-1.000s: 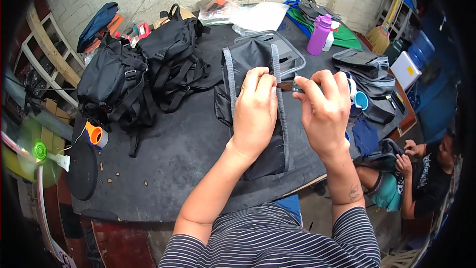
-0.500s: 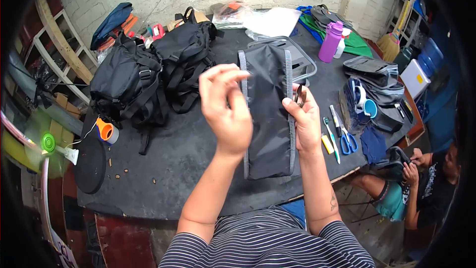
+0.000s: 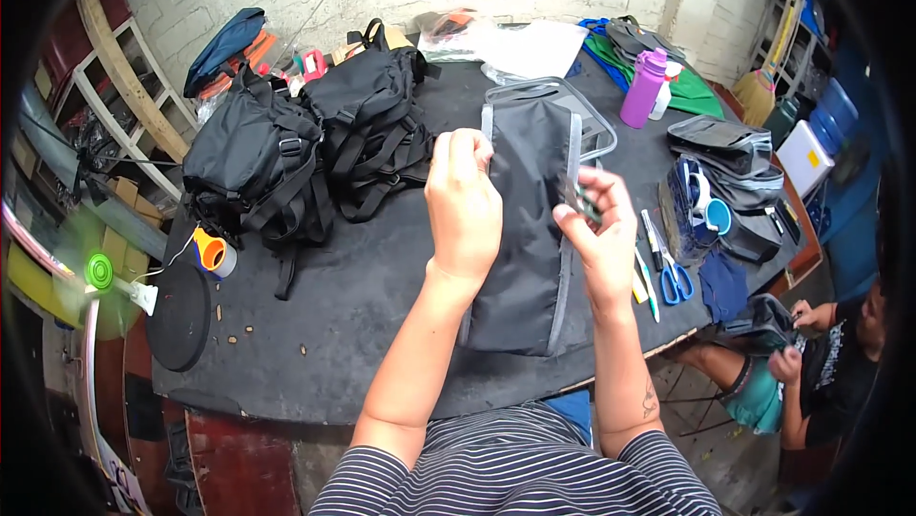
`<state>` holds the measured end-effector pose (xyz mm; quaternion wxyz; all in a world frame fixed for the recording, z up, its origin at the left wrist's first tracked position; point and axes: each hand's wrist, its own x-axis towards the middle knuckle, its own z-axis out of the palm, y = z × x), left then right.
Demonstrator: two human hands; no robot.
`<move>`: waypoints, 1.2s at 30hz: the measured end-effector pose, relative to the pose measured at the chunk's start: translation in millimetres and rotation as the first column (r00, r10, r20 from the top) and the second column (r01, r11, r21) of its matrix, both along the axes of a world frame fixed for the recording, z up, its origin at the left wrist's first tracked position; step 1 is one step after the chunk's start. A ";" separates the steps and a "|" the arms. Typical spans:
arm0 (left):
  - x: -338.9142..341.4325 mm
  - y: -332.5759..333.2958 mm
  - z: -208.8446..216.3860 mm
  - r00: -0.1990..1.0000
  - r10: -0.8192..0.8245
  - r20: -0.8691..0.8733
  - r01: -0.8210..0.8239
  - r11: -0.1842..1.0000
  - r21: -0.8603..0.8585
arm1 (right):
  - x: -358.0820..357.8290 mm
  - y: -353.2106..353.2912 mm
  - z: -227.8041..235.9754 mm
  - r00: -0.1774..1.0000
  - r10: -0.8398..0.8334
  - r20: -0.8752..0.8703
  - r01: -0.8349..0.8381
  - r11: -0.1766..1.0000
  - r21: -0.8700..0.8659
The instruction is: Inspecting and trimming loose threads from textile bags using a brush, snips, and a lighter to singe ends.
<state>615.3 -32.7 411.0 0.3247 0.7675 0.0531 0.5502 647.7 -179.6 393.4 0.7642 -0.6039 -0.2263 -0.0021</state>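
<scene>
A long black fabric panel (image 3: 520,273) with grey bound edges lies lengthwise in front of me, between my hands. My left hand (image 3: 464,211) is raised at its left edge, fingertips pinched together; whatever they hold, if anything, is too small to make out. Along the opposite edge, my right hand (image 3: 603,244) grips small dark metal snips (image 3: 580,199), partly hidden by the fingers and blurred. Behind the panel's far end sits a clear-topped case with a grey rim (image 3: 599,125).
Black strapped bags (image 3: 250,149) fill the table's left side. To the right lie blue-handled scissors (image 3: 676,285), a marker, a toothbrush and grey pouches (image 3: 720,149). A purple bottle (image 3: 645,87) stands farther back. A fan (image 3: 98,271) spins at left; a co-worker (image 3: 811,373) sits at lower right.
My left hand has turned and its fingers have closed into a pinch at the panel's left edge. The snips have tilted in my right hand. The panel has shifted slightly in view.
</scene>
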 end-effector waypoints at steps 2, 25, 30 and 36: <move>0.3 3.2 -6.5 0.999 -0.040 0.000 0.040 0.999 -0.034 | -5.9 2.2 18.2 0.979 -0.086 0.185 0.097 0.994 -0.048; -4.7 4.8 -1.8 0.988 -0.151 -0.032 0.140 0.963 -0.230 | 8.7 20.5 27.6 0.704 -0.209 0.679 0.435 0.882 -0.180; -10.5 1.0 1.0 0.986 -0.169 0.004 0.163 0.946 -0.280 | 11.7 24.9 23.9 0.625 -0.177 0.760 0.433 0.889 -0.149; -10.0 2.0 -2.9 0.985 -0.160 0.059 0.171 0.949 -0.266 | 11.3 26.7 22.4 0.646 -0.161 0.746 0.423 0.889 -0.175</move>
